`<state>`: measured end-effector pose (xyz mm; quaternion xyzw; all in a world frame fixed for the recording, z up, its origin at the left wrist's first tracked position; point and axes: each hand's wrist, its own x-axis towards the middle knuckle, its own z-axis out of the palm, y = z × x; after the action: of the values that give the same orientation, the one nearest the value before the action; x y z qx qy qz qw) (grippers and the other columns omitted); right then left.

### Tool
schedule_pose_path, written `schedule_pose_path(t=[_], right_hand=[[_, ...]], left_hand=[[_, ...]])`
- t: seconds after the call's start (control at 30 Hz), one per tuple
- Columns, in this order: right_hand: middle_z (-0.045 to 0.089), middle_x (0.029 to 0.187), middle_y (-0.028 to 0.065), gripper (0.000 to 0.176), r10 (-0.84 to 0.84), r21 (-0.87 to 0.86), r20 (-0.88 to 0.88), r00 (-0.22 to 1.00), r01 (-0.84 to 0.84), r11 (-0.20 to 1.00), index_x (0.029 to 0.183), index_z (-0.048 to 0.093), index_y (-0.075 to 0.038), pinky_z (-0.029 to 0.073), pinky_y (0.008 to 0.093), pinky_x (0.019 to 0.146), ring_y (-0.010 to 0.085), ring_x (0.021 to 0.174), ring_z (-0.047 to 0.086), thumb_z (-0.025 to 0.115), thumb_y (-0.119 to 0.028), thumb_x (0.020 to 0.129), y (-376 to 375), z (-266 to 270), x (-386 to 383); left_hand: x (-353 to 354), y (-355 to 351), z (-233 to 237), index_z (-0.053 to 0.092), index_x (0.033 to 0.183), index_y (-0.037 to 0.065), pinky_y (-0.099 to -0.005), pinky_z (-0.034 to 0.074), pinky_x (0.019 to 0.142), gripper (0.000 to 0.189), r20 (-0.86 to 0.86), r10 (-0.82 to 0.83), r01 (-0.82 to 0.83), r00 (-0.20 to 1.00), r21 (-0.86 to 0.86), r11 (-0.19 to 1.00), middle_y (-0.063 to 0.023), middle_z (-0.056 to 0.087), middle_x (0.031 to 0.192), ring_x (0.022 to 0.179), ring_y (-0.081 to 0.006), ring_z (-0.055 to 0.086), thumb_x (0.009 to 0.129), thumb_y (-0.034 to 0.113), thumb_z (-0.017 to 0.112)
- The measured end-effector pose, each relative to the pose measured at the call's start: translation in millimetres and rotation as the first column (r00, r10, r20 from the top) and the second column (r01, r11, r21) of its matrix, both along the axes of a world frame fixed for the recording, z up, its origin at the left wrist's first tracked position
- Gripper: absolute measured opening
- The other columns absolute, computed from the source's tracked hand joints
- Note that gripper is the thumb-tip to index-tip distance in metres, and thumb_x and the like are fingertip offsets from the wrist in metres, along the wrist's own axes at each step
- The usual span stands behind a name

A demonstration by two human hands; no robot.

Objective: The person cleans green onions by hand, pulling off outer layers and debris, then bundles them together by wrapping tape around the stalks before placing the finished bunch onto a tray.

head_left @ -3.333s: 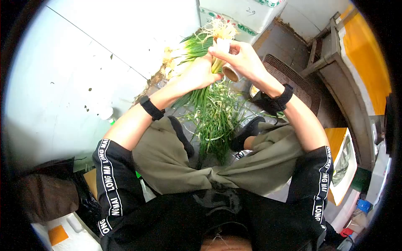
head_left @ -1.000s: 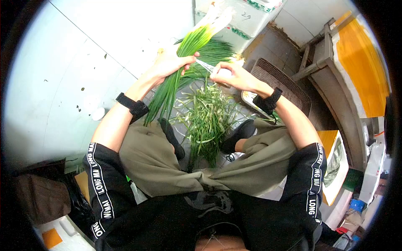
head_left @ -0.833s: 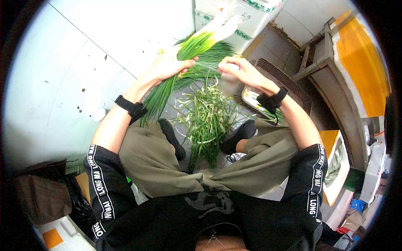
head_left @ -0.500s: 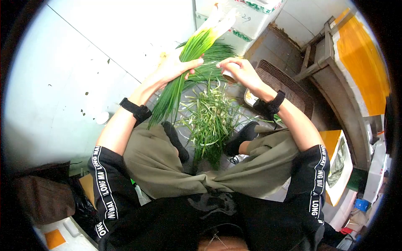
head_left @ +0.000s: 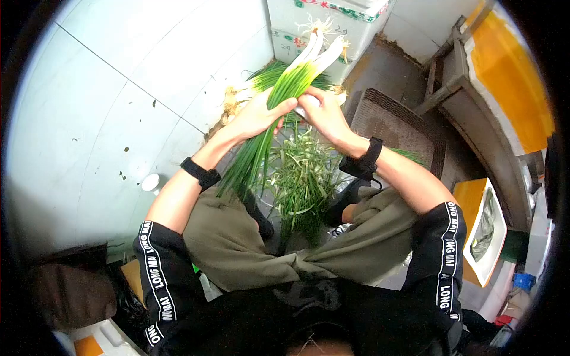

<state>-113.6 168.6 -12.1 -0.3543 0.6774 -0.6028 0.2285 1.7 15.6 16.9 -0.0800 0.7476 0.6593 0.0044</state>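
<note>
A bunch of scallions [head_left: 290, 83] slants up across the middle, white roots at the top and green leaves hanging down to the left. My left hand [head_left: 259, 117] is wrapped round its green part. Close against the bunch's right side, my right hand [head_left: 325, 115] grips a small white roll of tape [head_left: 309, 102], partly covered by the fingers. Behind the hands lie more scallions [head_left: 268, 77] on the floor. Below them, between my feet, is a heap of loose green leaf trimmings [head_left: 304, 184].
White foam boxes [head_left: 288, 43] stand stacked at the back. A brown woven basket [head_left: 423, 139] lies to the right, beside a metal-framed bench [head_left: 440, 95]. Another foam box [head_left: 497, 252] with plastic inside sits near my right elbow. A tiled wall [head_left: 119, 113] runs along the left.
My right hand has moved left with the roll of tape, from apart to up against the scallions. My left hand and the bunch have shifted slightly right and down.
</note>
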Motion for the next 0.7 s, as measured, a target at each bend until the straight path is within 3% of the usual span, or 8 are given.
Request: schedule_pose_path(t=[0.13,0.23,0.3,0.33,0.47,0.53,0.63,0.7], right_hand=[[0.070,0.086,0.0153,0.028,0.022,0.098,-0.106,0.994,-0.011,0.995,0.108,0.068,0.001,0.052,0.0361,0.076,0.0235,0.079,0.067,0.058,-0.018,0.090,4.8,2.0,-2.1],[0.070,0.095,0.0193,0.029,-0.058,-0.053,-0.348,0.936,0.042,0.998,0.108,0.067,0.000,0.052,0.0386,0.080,0.0324,0.088,0.069,0.061,-0.019,0.088,5.2,-1.3,-0.1],[0.069,0.104,0.0210,0.030,-0.011,0.104,-0.264,0.964,0.039,0.994,0.110,0.065,-0.001,0.052,0.0408,0.084,0.0380,0.095,0.068,0.063,-0.019,0.086,8.2,6.6,2.3],[0.069,0.101,0.0198,0.038,0.008,0.092,-0.269,0.963,0.018,0.996,0.113,0.061,0.002,0.052,0.0410,0.083,0.0351,0.092,0.068,0.067,-0.022,0.085,8.8,8.4,2.7],[0.068,0.092,0.0115,0.040,-0.012,-0.019,-0.387,0.922,0.005,1.000,0.112,0.058,0.007,0.052,0.0323,0.071,0.0163,0.079,0.064,0.068,-0.025,0.090,4.9,-3.5,1.1],[0.065,0.088,0.0055,0.045,0.011,0.258,-0.221,0.975,0.048,0.965,0.110,0.058,0.005,0.050,0.0279,0.069,0.0124,0.075,0.060,0.072,-0.033,0.090,7.1,-3.1,0.7],[0.064,0.086,0.0019,0.044,0.078,0.338,0.126,0.989,-0.117,0.934,0.102,0.061,0.001,0.048,0.0246,0.068,0.0096,0.073,0.058,0.076,-0.037,0.087,9.0,6.9,1.0],[0.064,0.081,0.0017,0.046,0.164,0.313,0.192,0.968,-0.219,0.924,0.100,0.063,0.001,0.050,0.0262,0.069,0.0097,0.072,0.059,0.078,-0.040,0.084,10.1,9.6,-0.8]], left_hand=[[1.2,-1.9,-1.0,0.059,0.115,0.004,-0.0244,0.048,0.054,0.035,-0.021,-0.053,0.051,0.998,-0.110,0.993,0.0008,0.061,0.081,0.061,-0.0073,0.056,0.094,0.031,0.069],[-3.6,-12.8,-12.7,0.061,0.114,0.002,-0.0282,0.052,0.064,0.037,0.034,-0.057,0.062,0.998,-0.201,0.978,-0.0046,0.066,0.087,0.070,-0.0112,0.061,0.089,0.027,0.073],[-7.8,-20.1,-27.4,0.061,0.113,-0.002,-0.0337,0.053,0.077,0.042,-0.287,-0.109,-0.071,0.952,-0.552,0.831,-0.0117,0.068,0.095,0.084,-0.0180,0.064,0.084,0.026,0.074],[-6.9,-19.1,-23.5,0.061,0.113,-0.004,-0.0371,0.051,0.087,0.045,-0.214,-0.076,-0.046,0.974,-0.512,0.858,-0.0176,0.068,0.102,0.096,-0.0230,0.065,0.081,0.024,0.073],[-9.6,-28.8,-31.2,0.060,0.115,-0.004,-0.0381,0.051,0.086,0.045,-0.268,-0.046,-0.121,0.962,-0.573,0.810,-0.0192,0.069,0.104,0.097,-0.0250,0.067,0.082,0.024,0.072],[-7.1,-31.6,-29.5,0.060,0.117,-0.004,-0.0395,0.051,0.087,0.048,-0.191,0.003,-0.103,0.982,-0.511,0.854,-0.0208,0.069,0.106,0.098,-0.0283,0.067,0.081,0.025,0.073],[-8.3,-36.8,-39.8,0.059,0.115,-0.005,-0.0410,0.051,0.086,0.050,-0.201,0.029,-0.140,0.979,-0.561,0.816,-0.0229,0.068,0.106,0.098,-0.0315,0.067,0.080,0.028,0.074],[-9.2,-40.6,-46.1,0.059,0.113,-0.006,-0.0418,0.052,0.085,0.050,-0.175,0.058,-0.152,0.983,-0.584,0.798,-0.0241,0.068,0.105,0.098,-0.0332,0.067,0.080,0.029,0.074]])
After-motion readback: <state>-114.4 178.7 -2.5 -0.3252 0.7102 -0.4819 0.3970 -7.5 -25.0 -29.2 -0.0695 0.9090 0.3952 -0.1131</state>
